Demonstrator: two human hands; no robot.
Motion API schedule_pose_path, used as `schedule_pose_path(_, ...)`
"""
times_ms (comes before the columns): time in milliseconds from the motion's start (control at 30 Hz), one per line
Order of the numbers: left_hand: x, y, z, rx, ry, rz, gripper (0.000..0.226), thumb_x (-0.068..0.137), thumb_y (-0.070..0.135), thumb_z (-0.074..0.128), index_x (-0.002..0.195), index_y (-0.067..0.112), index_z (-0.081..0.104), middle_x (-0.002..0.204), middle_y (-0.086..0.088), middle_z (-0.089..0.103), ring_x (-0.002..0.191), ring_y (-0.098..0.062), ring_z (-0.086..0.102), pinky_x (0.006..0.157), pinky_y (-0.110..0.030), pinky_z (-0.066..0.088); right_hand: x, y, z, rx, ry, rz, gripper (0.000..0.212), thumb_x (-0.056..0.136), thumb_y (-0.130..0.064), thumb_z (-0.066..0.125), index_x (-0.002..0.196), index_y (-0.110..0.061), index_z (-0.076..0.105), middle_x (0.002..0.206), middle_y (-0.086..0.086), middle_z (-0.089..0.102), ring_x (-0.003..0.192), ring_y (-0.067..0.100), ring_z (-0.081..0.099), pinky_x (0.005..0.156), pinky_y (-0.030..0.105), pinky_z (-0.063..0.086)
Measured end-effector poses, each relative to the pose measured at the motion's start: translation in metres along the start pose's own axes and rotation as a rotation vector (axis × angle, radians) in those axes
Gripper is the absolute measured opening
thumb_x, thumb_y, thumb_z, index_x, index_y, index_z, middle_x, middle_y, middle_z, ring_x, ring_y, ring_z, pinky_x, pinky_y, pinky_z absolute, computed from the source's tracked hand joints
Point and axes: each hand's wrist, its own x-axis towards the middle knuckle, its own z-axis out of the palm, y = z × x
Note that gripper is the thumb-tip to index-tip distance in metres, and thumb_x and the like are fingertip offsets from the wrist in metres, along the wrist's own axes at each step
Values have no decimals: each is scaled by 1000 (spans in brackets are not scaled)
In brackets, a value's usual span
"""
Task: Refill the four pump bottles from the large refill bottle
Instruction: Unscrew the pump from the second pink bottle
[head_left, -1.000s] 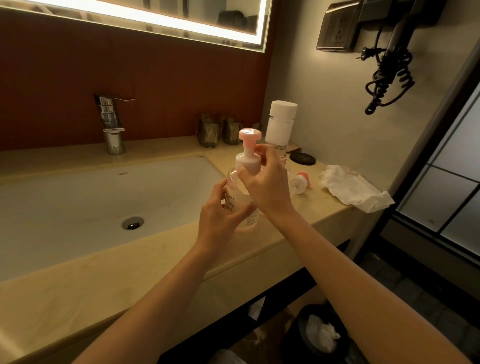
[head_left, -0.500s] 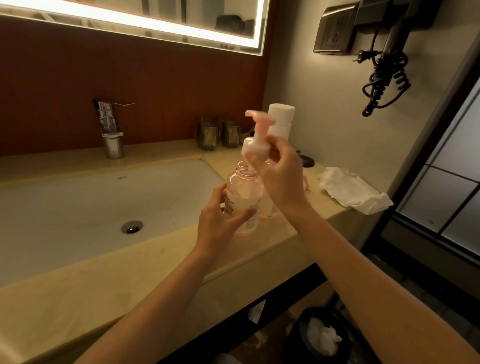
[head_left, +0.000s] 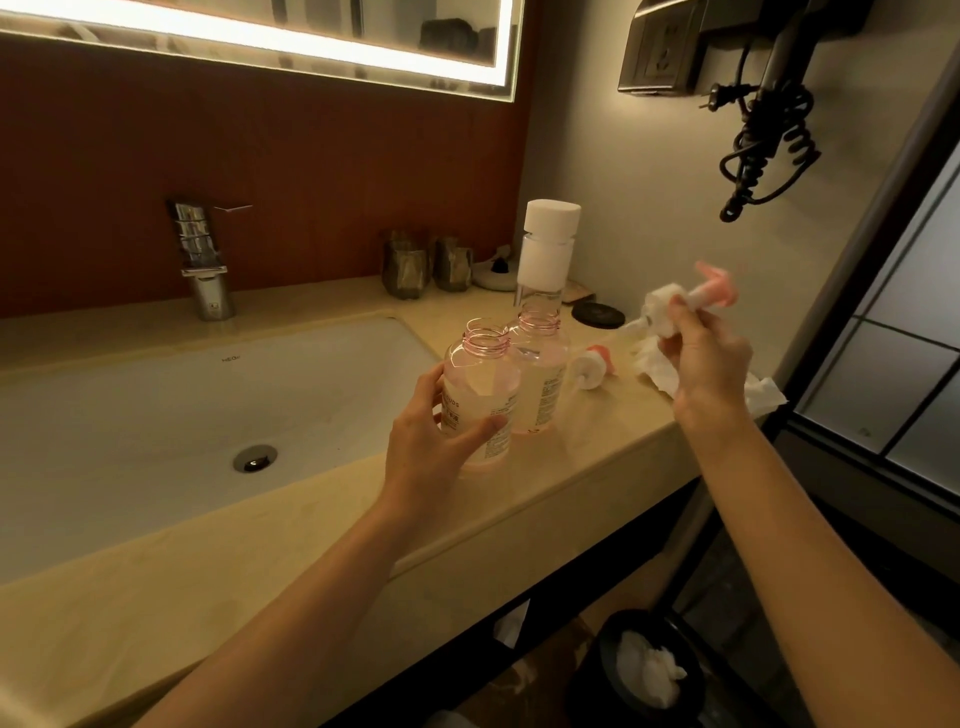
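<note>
While its neck is open: your left grip (head_left: 431, 447) wraps the pump bottle (head_left: 480, 384), steadying it.
Right grip (head_left: 706, 358): pinches the pump head (head_left: 711, 291) at 2 o'clock, keeping drips aside.

Dim, warm scene lit by mirror light strip (head_left: 311, 49), w/ glare; pump head (head_left: 719, 286) motion-blurred; wide-angle bending at edges; shadow below worktop (head_left: 260, 587)

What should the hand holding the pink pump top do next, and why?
Probably lay the pink-and-white plastic pump top on the crumpled white tissue, beside the other pump top. The right hand pinches it, the left hand holds the open clear pink bottle, and the tall white-capped refill bottle needs a free hand.
</note>
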Motion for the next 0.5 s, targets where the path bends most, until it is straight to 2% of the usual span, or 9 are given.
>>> schedule_pose_path(67, 2, 0, 1, 6, 5, 4, 75, 68, 32, 78, 132, 27, 40, 112, 16, 51, 106, -5, 52, 73, -9, 45, 9, 19, -7, -90, -18, 99, 11, 84, -26, 66, 75, -23, 61, 80, -1, 61, 84, 17, 57, 83, 38, 52)
schedule_pose_path(133, 4, -2, 3, 17, 8, 8, 74, 67, 31, 79, 131, 27, 40, 110, 18, 52, 105, -4, 52, 73, -9, 45, 16, 39, -12, -231, -44, 156, 11, 83, -27, 67, 86, -16, 64, 91, 4, 64, 85, 15, 58, 85, 36, 51)
schedule_pose_path(233, 8, -3, 7, 27, 9, 5, 76, 68, 30, 79, 133, 24, 40, 112, 16, 51, 106, -4, 52, 72, -5, 45, 26, 63, -14, -434, -103, 209, 41, 83, -36, 65, 107, -3, 63, 95, 7, 63, 88, 17, 58, 81, 31, 48)
schedule_pose_path(367, 14, -4, 14, 50, 6, 0, 78, 69, 29, 78, 135, 22, 38, 120, 9, 53, 108, -5, 51, 72, -2, 44, 39, 76, -9, -616, -185, 248, 57, 78, -47, 66, 111, 0, 61, 109, 12, 65, 101, 25, 59, 84, 33, 46)
schedule_pose_path(500, 22, -6, 20, 82, 1, 0, 80, 68, 33, 78, 136, 22, 37, 127, 3, 53, 112, -8, 51, 80, -9, 44, 47, 79, 2, -724, -209, 191, 62, 78, -52, 64, 110, 1, 60, 108, 15, 65, 99, 29, 61, 79, 34, 47)
